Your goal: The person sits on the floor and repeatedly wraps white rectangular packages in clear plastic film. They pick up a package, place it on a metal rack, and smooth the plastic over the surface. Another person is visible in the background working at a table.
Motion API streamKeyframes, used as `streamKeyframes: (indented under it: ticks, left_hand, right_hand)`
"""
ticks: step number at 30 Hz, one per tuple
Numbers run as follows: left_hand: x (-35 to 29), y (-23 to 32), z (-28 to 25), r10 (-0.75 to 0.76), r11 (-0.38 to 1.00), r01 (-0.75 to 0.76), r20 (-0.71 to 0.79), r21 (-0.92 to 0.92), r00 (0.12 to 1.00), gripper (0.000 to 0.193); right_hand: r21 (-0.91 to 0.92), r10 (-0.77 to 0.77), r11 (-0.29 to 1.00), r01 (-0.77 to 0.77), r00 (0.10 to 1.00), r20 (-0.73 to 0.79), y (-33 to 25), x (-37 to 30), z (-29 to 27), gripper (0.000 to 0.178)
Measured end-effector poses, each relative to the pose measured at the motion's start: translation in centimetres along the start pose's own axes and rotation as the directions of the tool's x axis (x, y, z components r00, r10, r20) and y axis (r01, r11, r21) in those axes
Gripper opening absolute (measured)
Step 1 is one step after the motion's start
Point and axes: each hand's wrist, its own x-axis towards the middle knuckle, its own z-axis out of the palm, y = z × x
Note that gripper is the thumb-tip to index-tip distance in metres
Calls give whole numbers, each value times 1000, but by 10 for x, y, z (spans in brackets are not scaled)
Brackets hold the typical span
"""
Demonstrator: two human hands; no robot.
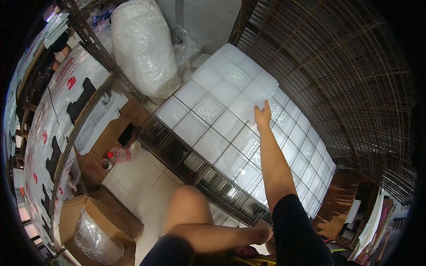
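Note:
My right hand (pixel 262 116) reaches out over a wire rack (pixel 175 133) covered with translucent white plastic sheets (pixel 228 93) that carry white print. Its thumb and a finger point away from me, spread apart, at the edge of a sheet; whether they touch the plastic I cannot tell. Across my bare knee (pixel 188 199) lies my left forearm. My left hand (pixel 262 232) rests low, close to the rack's near edge, and its fingers are mostly hidden.
Stacked wire racks (pixel 337 75) lean along the right. A large white plastic-wrapped bundle (pixel 144 48) stands behind. On the left are a bottle with a red cap (pixel 120 155), a black phone-like object (pixel 127 134), an open cardboard box (pixel 111 213) and white printed packages (pixel 66 88) on shelving.

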Motion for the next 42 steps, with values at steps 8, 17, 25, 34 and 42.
streamKeyframes:
  ticks: [8,17,25,34,42]
  left_hand:
    - [29,-3,26,-20,995,12,-73,-102,997,37]
    - [7,0,4,-43,995,37,-54,-96,998,37]
    - [2,1,0,-7,1000,7,-38,-1,999,31]
    - [-27,-3,-14,50,998,-50,4,37,999,24]
    - [-2,-8,26,83,982,-83,7,170,996,32]
  right_hand:
    - [-24,-14,1000,13,1000,-22,4,2,-1,65]
    - [-27,16,1000,-16,1000,-6,9,7,0,70]
    - [-170,-11,985,4,999,-38,10,9,-9,74]
    - [-70,-160,986,153,982,-104,20,-78,-109,64]
    - [29,-142,987,156,950,-278,84,-189,-339,55]
